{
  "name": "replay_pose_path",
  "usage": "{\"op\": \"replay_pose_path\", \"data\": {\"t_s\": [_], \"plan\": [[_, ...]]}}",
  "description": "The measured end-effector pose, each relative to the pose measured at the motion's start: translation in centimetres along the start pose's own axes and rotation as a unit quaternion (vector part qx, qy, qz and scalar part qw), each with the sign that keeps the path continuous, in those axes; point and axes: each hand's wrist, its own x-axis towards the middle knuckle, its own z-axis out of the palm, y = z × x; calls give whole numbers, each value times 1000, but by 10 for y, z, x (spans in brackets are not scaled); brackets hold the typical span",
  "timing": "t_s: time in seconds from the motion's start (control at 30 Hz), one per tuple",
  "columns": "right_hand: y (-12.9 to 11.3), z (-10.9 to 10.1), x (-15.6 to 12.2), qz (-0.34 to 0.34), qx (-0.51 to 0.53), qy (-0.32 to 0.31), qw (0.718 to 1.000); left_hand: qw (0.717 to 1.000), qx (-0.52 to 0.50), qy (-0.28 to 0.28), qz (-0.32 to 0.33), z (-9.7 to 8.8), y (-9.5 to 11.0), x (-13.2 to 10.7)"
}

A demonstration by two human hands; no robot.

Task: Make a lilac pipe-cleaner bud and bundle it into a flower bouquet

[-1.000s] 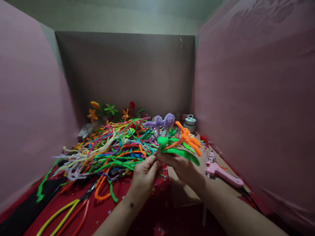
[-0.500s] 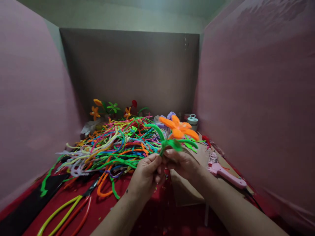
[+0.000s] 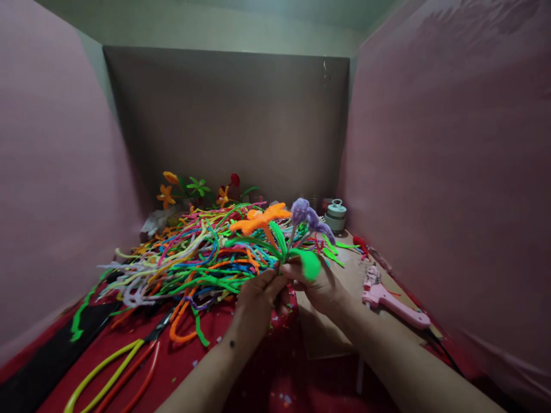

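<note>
Near the middle of the view I hold a bunch of pipe-cleaner flowers by its lower stems. Its orange flower (image 3: 260,219) leans left, and a fuzzy purple flower (image 3: 307,215) leans right. Green pipe-cleaner leaves (image 3: 279,238) spread out below them, and one leaf end over my right hand is blurred. My left hand (image 3: 260,292) is closed on the stems from the left. From the right, my right hand (image 3: 312,281) pinches the same stems just under the leaves. The stem ends are hidden by my fingers.
A large heap of colored pipe cleaners (image 3: 202,252) lies behind and left. Yellow-and-red-handled scissors (image 3: 148,341) rest at front left. On the right are a pink glue gun (image 3: 396,304), cardboard (image 3: 329,332) and a pale green jar (image 3: 336,215). Finished flowers (image 3: 198,186) stand behind the heap.
The bunch has turned in my hands: the orange flower swung from right to left, and the purple flower now shows on the right. Both hands stay at the stems.
</note>
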Motion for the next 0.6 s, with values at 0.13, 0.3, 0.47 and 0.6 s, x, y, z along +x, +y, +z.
{"op": "replay_pose_path", "data": {"t_s": [0.13, 0.3, 0.47, 0.6], "plan": [[-8, -1, 0, 30, -56, -79, 995, 988, -143, -46, -37, -4, 1, 1], [-11, -4, 3, -16, -62, -33, 997, 949, -284, -90, -108, -8, 3, 1], [-5, -3, 2, 59, 71, -38, 995, 884, -403, -196, -131, -6, 1, -4], [-2, -2, -1, 93, 102, -69, 988, 864, -404, -272, -131, -7, -1, -6]]}}
